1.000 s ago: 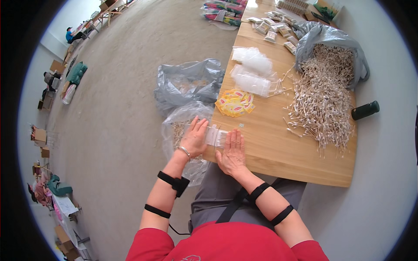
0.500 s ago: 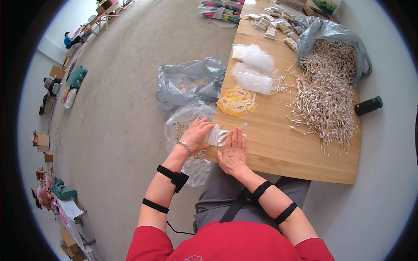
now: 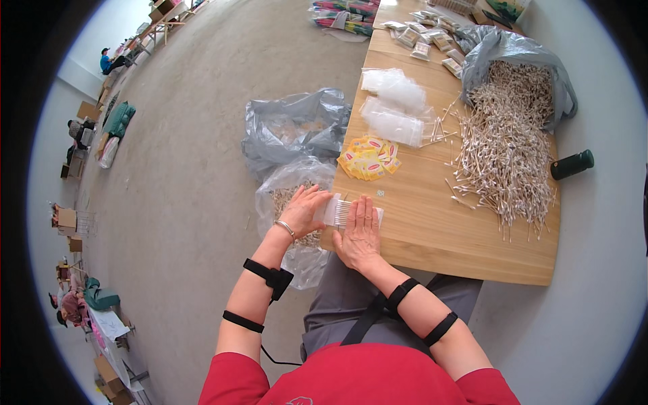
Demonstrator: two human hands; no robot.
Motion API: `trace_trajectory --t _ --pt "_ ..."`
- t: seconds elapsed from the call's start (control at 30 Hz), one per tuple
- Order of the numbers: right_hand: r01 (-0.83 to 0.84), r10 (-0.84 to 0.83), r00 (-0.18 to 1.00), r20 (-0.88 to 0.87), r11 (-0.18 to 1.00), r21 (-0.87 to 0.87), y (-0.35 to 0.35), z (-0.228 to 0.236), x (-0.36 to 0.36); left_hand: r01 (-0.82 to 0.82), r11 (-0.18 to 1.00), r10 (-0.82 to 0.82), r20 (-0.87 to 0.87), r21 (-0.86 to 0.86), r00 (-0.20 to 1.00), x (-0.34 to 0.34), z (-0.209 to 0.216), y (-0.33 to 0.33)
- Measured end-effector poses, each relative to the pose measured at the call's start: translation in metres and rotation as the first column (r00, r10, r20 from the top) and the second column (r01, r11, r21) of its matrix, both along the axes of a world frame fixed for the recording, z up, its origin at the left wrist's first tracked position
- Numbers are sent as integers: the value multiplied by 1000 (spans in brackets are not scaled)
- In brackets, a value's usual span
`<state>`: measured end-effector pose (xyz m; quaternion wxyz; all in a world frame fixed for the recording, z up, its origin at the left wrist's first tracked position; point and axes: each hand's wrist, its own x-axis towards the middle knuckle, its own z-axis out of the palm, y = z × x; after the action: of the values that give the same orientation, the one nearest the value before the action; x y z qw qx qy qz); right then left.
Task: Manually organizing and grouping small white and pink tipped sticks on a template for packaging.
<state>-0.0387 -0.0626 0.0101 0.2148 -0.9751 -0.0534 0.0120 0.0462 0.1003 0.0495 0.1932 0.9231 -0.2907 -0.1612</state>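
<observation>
Swabs (image 3: 342, 214) lined up side by side in a neat row, with a small clear bag (image 3: 330, 209), flat on the brown wooden table (image 3: 459, 250), close to its left edge. At nine o'clock from the row, left hand (image 3: 304, 210), with fingers and thumb curved and a bit spread, by the end of the small clear bag. Hard to see from up here whether pinching that end or just touching it, so cannot tell about that grip. Near four o'clock, right hand (image 3: 359, 236), palm down and flat, fingers straight and close together, resting over the other end of the row, not wrapped around anything. Past those fingers, a little white bit of the same bag, poking out.

On one wrist, a shiny bracelet (image 3: 287, 228). On both arms, black bands (image 3: 243, 320). Farther out at one o'clock, a heap of yellow cards (image 3: 370, 160), then flat see-through bags (image 3: 395, 128), then small filled packets (image 3: 422, 50). At two o'clock, a great big pile of loose swabs (image 3: 503, 162), partly in the mouth of a grey bag (image 3: 565, 104). Near three o'clock, a dark green tube (image 3: 572, 165), by the table's right edge.

On the floor (image 3: 189, 202), at nine o'clock, a clear sack (image 3: 307, 270) with lots of little bits inside; at eleven o'clock, a big grey sack (image 3: 297, 115). At twelve o'clock, bright bundles (image 3: 341, 25). Far off at ten o'clock, a sitting person in blue (image 3: 106, 64).
</observation>
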Motion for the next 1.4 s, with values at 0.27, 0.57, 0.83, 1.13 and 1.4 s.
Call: trace_trajectory --t 0.27,0.57,0.83,1.13,1.4 --pt "21 -21 998 64 1000 11 18 -5 4 -1 997 1 5 -76 1000 0 0 2" --pt "-3 1 996 94 1000 19 10 -8 4 40 998 -36 76 -50 996 -1 1 1" --pt "-18 18 1000 9 999 -27 19 -2 9 95 995 -97 127 19 987 0 3 1" --pt "-8 11 998 -67 999 36 37 3 15 18 998 -14 84 -57 996 2 -4 5" --pt "42 -35 998 -50 991 131 55 2 16 -584 693 518 -272 -422 811 0 -47 39"
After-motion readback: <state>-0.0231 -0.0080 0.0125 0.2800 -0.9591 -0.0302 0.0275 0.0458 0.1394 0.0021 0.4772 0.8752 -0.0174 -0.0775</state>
